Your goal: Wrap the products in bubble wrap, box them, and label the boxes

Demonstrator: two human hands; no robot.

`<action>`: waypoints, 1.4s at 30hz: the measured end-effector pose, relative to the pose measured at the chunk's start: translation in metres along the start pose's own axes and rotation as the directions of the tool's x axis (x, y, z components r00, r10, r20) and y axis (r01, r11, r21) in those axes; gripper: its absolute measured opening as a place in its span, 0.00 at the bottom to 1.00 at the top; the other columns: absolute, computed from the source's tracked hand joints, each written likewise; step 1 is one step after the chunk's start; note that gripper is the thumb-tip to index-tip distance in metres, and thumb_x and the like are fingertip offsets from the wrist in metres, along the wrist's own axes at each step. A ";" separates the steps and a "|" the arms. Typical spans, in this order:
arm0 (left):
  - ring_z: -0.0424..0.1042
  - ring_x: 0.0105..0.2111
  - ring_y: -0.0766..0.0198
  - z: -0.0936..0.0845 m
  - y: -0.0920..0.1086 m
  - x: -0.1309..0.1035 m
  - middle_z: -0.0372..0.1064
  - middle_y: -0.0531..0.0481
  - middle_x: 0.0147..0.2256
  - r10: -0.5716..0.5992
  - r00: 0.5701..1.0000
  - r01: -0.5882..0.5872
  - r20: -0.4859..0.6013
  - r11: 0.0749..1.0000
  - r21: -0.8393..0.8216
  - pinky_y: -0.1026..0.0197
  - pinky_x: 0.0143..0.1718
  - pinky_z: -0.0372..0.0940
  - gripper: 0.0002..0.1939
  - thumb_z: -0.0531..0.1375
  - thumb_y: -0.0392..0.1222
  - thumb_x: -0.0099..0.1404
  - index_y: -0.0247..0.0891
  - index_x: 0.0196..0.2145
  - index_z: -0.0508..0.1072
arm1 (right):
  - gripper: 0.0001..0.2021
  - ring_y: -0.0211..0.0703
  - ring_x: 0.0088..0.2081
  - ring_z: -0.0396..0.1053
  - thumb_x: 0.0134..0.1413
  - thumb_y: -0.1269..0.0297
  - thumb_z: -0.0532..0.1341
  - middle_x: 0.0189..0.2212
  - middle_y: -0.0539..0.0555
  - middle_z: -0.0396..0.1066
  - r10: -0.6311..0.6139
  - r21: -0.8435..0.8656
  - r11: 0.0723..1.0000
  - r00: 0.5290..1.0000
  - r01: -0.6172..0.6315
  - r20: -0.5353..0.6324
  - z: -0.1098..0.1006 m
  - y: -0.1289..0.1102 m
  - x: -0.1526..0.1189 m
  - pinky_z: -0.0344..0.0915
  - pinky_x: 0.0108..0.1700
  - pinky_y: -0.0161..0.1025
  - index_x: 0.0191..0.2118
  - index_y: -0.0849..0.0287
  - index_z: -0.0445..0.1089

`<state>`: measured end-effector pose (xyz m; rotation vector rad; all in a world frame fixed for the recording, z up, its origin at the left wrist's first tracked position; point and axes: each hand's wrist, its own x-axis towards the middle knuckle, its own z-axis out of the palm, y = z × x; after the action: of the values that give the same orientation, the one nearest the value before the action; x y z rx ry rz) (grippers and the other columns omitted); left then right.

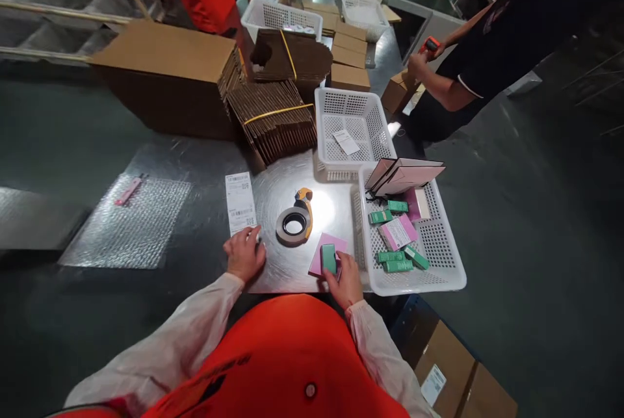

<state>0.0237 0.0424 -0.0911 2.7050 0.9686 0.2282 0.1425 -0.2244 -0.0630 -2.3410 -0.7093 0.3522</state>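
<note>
My right hand (345, 280) has its thumb and fingers around a small green box (328, 258), which lies over a flat pink box (335, 242) near the table's front edge. My left hand (245, 254) rests at the lower end of a printed label sheet (240, 195), fingers slightly curled; whether they grip it is hard to tell. Between the hands and a little farther back is a tape dispenser (295, 219) with an orange handle. On the right, a white basket (451, 266) holds several small green boxes, a pink box (398, 231) with a label, and pink bags (409, 177).
A second white basket (320, 116) with a paper slip stands behind. Strapped folded cartons (277, 119) and a large cardboard box (166, 57) fill the back left. Bubble wrap (131, 223) with a pink item lies left. A person (507, 47) works at the right; another stands behind.
</note>
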 end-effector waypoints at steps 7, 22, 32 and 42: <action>0.66 0.51 0.48 0.011 0.078 0.035 0.69 0.38 0.50 0.175 0.969 -0.146 0.177 0.976 -0.164 0.51 0.51 0.59 0.30 0.57 0.50 0.66 0.36 0.61 0.59 | 0.25 0.55 0.50 0.65 0.53 0.59 0.62 0.49 0.64 0.68 0.015 -0.021 1.000 1.000 -0.015 -0.003 0.007 -0.003 0.002 0.65 0.53 0.52 0.56 0.63 0.63; 0.68 0.48 0.49 0.044 0.160 0.090 0.71 0.38 0.45 0.224 0.922 -0.174 0.317 0.969 -0.178 0.52 0.51 0.60 0.23 0.59 0.38 0.63 0.35 0.56 0.69 | 0.32 0.58 0.53 0.66 0.49 0.59 0.65 0.51 0.67 0.67 0.142 0.070 0.988 0.989 -0.140 -0.033 0.025 0.024 -0.021 0.66 0.55 0.55 0.59 0.64 0.60; 0.67 0.51 0.48 0.028 0.167 0.021 0.67 0.36 0.49 0.143 0.936 -0.068 0.321 0.970 -0.231 0.52 0.53 0.61 0.34 0.58 0.56 0.64 0.35 0.62 0.59 | 0.31 0.49 0.37 0.74 0.41 0.74 0.56 0.42 0.61 0.73 0.177 0.297 0.940 0.984 -0.171 0.006 0.047 0.066 -0.026 0.74 0.38 0.47 0.57 0.61 0.64; 0.71 0.49 0.48 0.033 0.172 0.002 0.70 0.34 0.49 -0.014 0.877 0.088 0.480 0.988 -0.131 0.53 0.48 0.64 0.42 0.62 0.38 0.54 0.33 0.64 0.52 | 0.24 0.45 0.30 0.76 0.42 0.73 0.57 0.38 0.55 0.77 0.104 0.607 0.782 0.990 -0.142 0.097 0.043 0.062 -0.004 0.70 0.23 0.37 0.49 0.55 0.68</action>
<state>0.1366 -0.0908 -0.0723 2.4149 0.8288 -0.3540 0.1453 -0.2440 -0.1355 -1.7539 -0.3821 0.6122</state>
